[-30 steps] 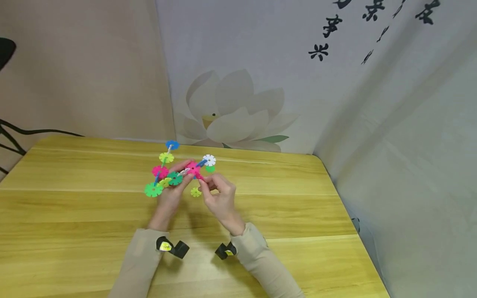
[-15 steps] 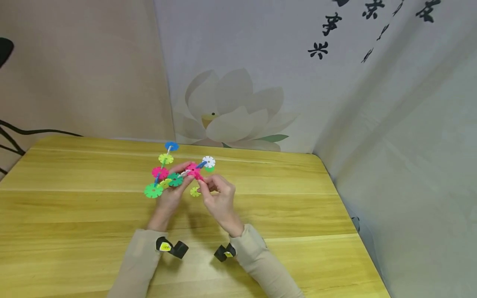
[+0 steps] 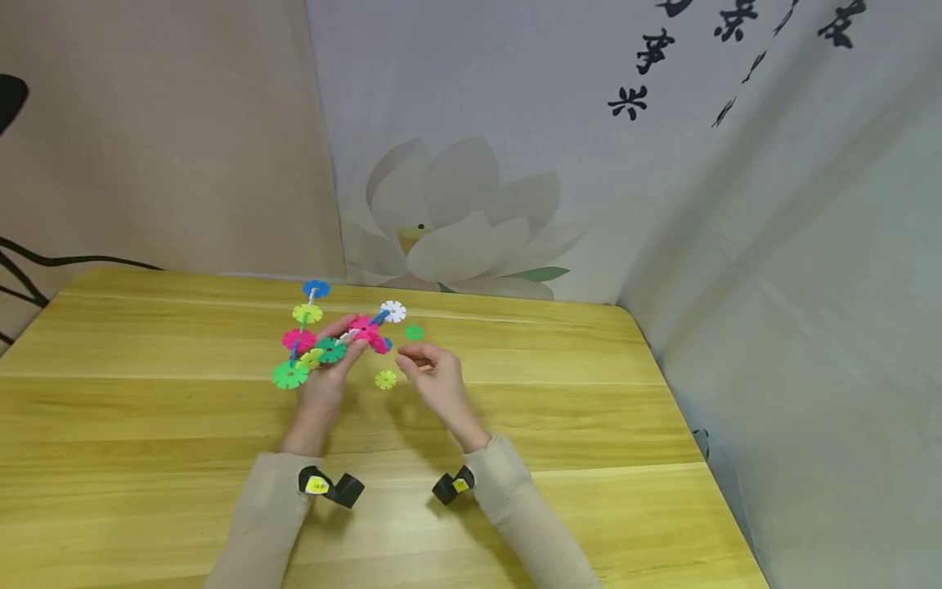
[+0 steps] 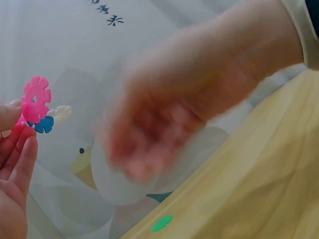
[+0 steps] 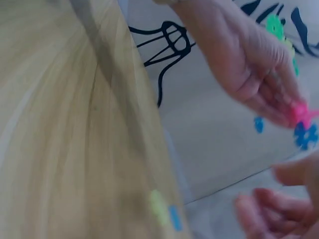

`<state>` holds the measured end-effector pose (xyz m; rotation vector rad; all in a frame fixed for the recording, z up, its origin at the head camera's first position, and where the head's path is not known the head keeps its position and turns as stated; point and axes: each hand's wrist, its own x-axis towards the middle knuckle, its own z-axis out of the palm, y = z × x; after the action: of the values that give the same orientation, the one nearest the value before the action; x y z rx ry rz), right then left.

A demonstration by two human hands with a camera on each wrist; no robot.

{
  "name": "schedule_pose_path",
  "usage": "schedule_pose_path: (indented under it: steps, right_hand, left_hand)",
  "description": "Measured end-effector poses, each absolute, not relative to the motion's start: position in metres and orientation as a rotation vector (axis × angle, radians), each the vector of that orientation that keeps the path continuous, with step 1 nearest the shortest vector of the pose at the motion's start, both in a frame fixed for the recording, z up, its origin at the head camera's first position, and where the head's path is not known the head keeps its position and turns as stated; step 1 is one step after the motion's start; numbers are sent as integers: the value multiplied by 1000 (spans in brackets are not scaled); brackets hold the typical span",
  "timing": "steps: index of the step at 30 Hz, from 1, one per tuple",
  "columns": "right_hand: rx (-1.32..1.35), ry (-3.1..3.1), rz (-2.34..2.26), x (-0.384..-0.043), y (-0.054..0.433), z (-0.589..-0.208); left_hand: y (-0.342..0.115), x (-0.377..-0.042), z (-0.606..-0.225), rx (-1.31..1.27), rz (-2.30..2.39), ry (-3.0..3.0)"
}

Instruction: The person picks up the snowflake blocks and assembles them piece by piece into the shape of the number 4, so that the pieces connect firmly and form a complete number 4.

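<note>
In the head view my left hand [image 3: 324, 384] holds up a chain of interlocking snowflake discs, its fingers pinching a pink disc [image 3: 364, 329]. From there a white disc [image 3: 393, 312] sticks out to the right on a blue one. Leftward run a dark green disc [image 3: 331, 350], a bright green disc [image 3: 290, 375], then pink, yellow and a blue disc [image 3: 316, 289] at the far tip. My right hand [image 3: 436, 378] hovers just right of the chain, apart from it, fingers loosely bent with nothing between them. It looks blurred in the left wrist view.
On the wooden table [image 3: 589, 409] lie a loose green disc [image 3: 414, 332] and a loose yellow disc [image 3: 386, 379], both near my right hand. A printed curtain [image 3: 478, 98] hangs behind the table's far edge. Black cables [image 3: 81, 260] run at the left.
My right hand has let go of the pink disc at the chain's right side and drawn back a little. My left hand has shifted left with the chain, uncovering the loose green disc.
</note>
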<state>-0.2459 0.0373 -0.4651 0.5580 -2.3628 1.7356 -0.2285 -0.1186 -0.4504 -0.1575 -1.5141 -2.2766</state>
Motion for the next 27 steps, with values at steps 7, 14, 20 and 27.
schedule_pose_path:
  steps: [7, 14, 20, 27]
  right_hand:
    - [404, -2812, 1616, -260, 34, -490]
    - [405, -2927, 1436, -270, 29, -501]
    - [430, -3029, 1166, -273, 23, -501]
    - [361, -3065, 1152, -277, 23, -496]
  left_hand:
    - [-119, -227, -452, -110, -2272, -1550]
    - [-117, -225, -453, -111, -2281, -1549]
    - [-117, -224, -453, -132, -2280, -1536]
    - [-117, -223, -450, -129, -2276, -1537]
